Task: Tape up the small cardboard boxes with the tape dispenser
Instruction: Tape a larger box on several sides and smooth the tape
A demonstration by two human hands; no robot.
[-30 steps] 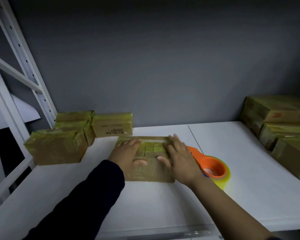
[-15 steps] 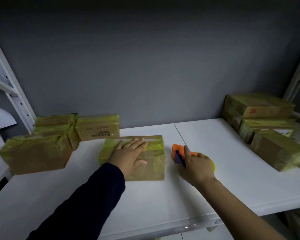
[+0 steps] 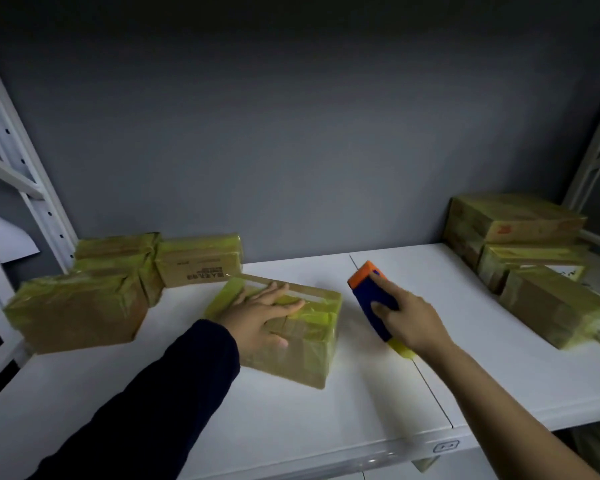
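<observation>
Box pinned flat, dispenser gripped beside it

On the white shelf, the small cardboard box, partly wrapped in yellowish tape, lies under the flat, spread fingers of the left hand. Just right of those fingers and apart from the box, the right hand curls its fingers round the orange-and-blue tape dispenser. The next strip likely wants steady downward pressure, the orange end landed squarely, then one even pull.
</observation>
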